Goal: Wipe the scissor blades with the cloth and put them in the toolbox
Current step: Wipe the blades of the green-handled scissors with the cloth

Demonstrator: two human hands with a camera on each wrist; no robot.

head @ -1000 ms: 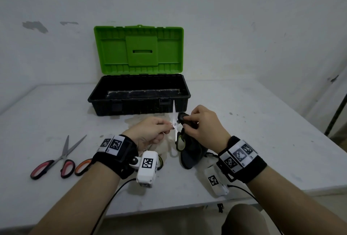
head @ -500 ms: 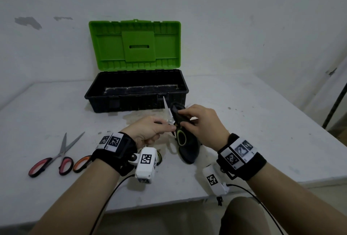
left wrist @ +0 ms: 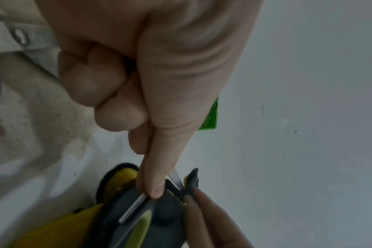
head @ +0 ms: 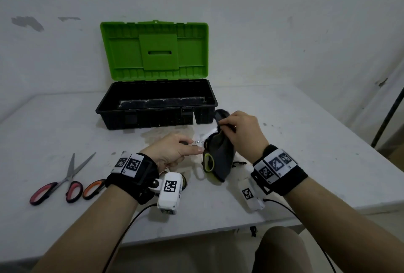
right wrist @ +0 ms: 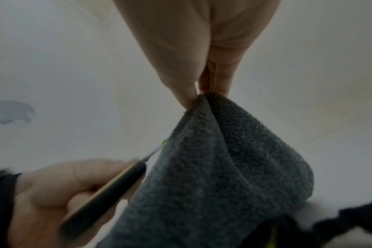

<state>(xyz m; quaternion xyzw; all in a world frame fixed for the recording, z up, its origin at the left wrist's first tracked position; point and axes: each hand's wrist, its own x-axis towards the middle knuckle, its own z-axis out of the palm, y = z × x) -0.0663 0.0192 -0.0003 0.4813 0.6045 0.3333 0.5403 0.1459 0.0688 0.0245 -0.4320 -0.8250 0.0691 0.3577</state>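
Note:
A pair of scissors with yellow-green handles is held just above the table, blades spread in a V. My left hand grips it at the pivot and one handle; the thumb lies along the blade. One blade points up toward the toolbox. The other blade runs right into a dark grey cloth. My right hand pinches that cloth around the blade, and the pinch shows in the right wrist view, with the cloth hanging below. The toolbox stands open, black base under a raised green lid.
Red-handled scissors lie on the table at the left. An orange-handled pair beside them is partly hidden by my left wrist. The white table ends close to my body, and a wall rises right behind the toolbox.
The scissor blades have spread wider apart. My right hand has slid the cloth up and to the right along one blade, away from the pivot. The left hand keeps its grip.

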